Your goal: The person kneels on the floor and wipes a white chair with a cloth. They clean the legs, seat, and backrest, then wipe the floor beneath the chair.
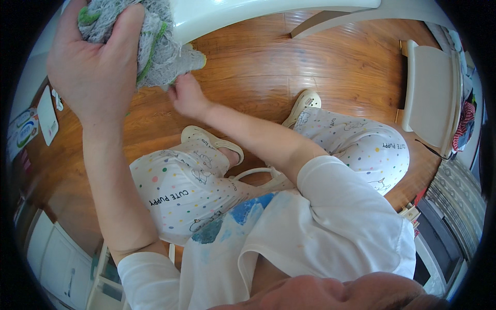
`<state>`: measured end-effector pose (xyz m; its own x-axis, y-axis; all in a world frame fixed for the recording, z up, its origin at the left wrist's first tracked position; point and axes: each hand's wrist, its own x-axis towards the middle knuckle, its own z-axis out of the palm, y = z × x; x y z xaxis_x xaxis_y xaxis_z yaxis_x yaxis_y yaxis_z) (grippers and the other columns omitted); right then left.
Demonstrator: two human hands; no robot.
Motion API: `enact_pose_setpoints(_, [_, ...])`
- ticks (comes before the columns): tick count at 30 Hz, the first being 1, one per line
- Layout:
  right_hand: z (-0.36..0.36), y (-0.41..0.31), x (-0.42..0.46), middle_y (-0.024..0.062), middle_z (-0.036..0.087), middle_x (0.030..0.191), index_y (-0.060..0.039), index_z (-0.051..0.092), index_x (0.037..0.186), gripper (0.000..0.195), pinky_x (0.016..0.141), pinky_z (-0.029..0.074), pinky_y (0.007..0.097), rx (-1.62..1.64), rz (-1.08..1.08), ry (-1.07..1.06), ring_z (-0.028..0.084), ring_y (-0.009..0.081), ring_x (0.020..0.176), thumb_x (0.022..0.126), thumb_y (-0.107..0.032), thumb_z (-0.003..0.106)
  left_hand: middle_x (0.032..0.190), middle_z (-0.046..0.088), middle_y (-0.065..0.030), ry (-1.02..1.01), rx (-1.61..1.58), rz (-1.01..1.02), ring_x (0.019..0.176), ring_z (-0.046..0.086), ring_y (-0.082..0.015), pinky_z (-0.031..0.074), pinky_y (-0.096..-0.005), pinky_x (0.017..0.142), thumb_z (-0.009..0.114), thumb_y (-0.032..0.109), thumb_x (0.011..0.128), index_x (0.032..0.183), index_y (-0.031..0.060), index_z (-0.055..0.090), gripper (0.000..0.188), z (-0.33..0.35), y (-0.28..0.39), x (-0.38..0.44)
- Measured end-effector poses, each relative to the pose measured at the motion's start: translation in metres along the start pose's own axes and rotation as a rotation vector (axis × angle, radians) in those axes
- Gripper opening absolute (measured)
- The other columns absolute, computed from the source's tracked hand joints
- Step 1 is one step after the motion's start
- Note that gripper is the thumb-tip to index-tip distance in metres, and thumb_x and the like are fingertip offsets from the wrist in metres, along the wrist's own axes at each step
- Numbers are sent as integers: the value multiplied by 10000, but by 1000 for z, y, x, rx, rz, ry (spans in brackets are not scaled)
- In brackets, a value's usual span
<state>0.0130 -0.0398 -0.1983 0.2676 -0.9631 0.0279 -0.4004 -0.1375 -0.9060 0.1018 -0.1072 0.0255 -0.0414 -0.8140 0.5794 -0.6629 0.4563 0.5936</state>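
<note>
My left hand (95,66) is at the upper left, its thumb and fingers wrapped around a bunched grey mesh cleaning cloth (155,50) with green edging. The cloth lies against the end of a glossy white piece of furniture (248,17). A flatter flap of it, edged in yellow-green, hangs below that white edge. My right hand (188,97) reaches across under the cloth. Its curled fingers pinch the cloth's lower edge, and the fingertips are partly hidden.
Wood-look flooring (248,58) runs beneath me. My cream clogs (211,141) are planted apart under patterned trousers. At right stands a pale seat-like piece of furniture (432,93), with a striped cloth (464,126) beyond. A wipes package (24,130) lies far left; a white cabinet (62,263) is lower left.
</note>
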Motion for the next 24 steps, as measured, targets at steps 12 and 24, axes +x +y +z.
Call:
enact_pose_setpoints(12, [-19,4,-17,267,583,972,25,566,1029,285,818,461,465,194,46,38,541,453,941,746,11,536,903,674,-16,154,-196,-1,807,586,-49,468,-194,739,678,118,878,1074,-18,633,243,6,5,1])
enact_pose_setpoints(24, [-29,-71,-12,264,558,1028,18,551,1062,335,819,438,505,284,-208,190,509,458,975,728,5,552,828,617,-25,78,-169,45,734,557,-64,454,-207,682,568,1,792,990,-5,572,198,16,32,4])
